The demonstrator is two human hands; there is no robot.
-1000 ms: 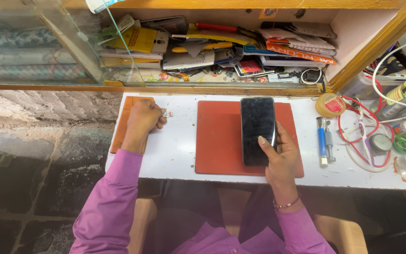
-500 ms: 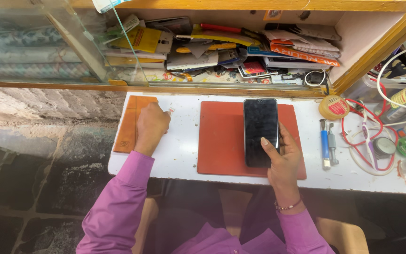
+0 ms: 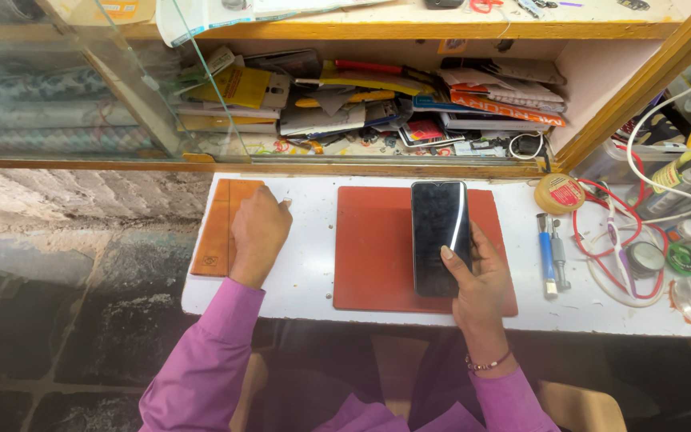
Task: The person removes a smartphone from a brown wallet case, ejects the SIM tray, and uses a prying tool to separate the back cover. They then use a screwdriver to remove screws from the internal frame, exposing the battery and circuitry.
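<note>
Here the right hand (image 3: 480, 282) pinches 1 glossy black phone (image 3: 440, 237); left hand (image 3: 258, 230) fisted.

The right hand (image 3: 480, 282) covers the lower right corner of the phone (image 3: 439, 237), and its fingers are tucked behind the far edge, so can't count them. The left hand (image 3: 258, 232) hides whatever it's pinching on the wooden board (image 3: 216, 230) (too small anyway). The clutter on the shelf (image 3: 377, 108) is an unreadable jumble, and the cables (image 3: 665, 144) run off the right edge.
</note>
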